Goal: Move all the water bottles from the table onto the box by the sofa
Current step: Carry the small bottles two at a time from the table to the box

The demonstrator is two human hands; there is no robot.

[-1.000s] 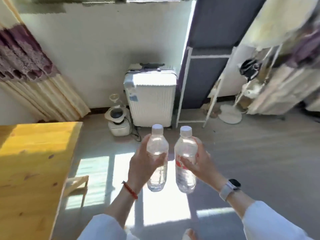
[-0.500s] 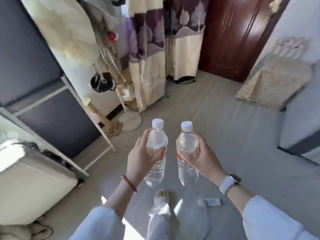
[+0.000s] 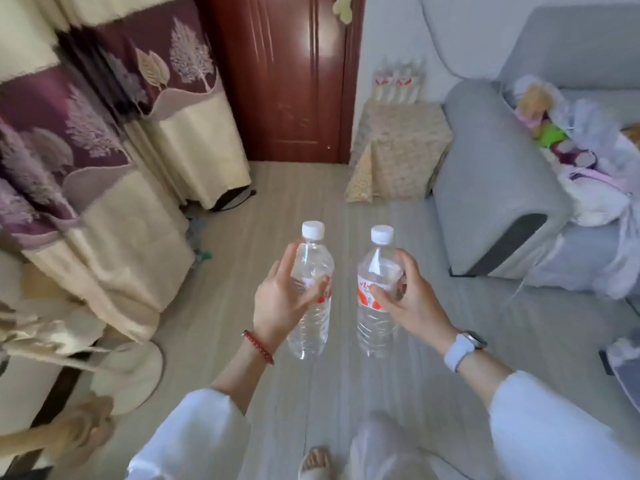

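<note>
I hold two clear water bottles with white caps upright in front of me, over the floor. My left hand (image 3: 282, 296) grips the left bottle (image 3: 311, 327) around its middle. My right hand (image 3: 407, 299) grips the right bottle (image 3: 375, 320) at its red and white label. Ahead stands the box (image 3: 398, 147), draped in a beige patterned cloth, against the grey sofa (image 3: 491, 174) arm and the wall. Several bottles (image 3: 398, 84) stand at the box's far edge, blurred.
Purple and cream curtains (image 3: 104, 140) hang on the left, with a dark red wooden door (image 3: 287, 74) behind. Soft toys and cloth lie on the sofa seat (image 3: 581, 140). A round stand base (image 3: 128, 375) sits low left. Grey floor runs between me and the box.
The view has swung right, away from the table and suitcase, past the curtains, to the door, box and sofa. Both hands keep the same hold on the bottles.
</note>
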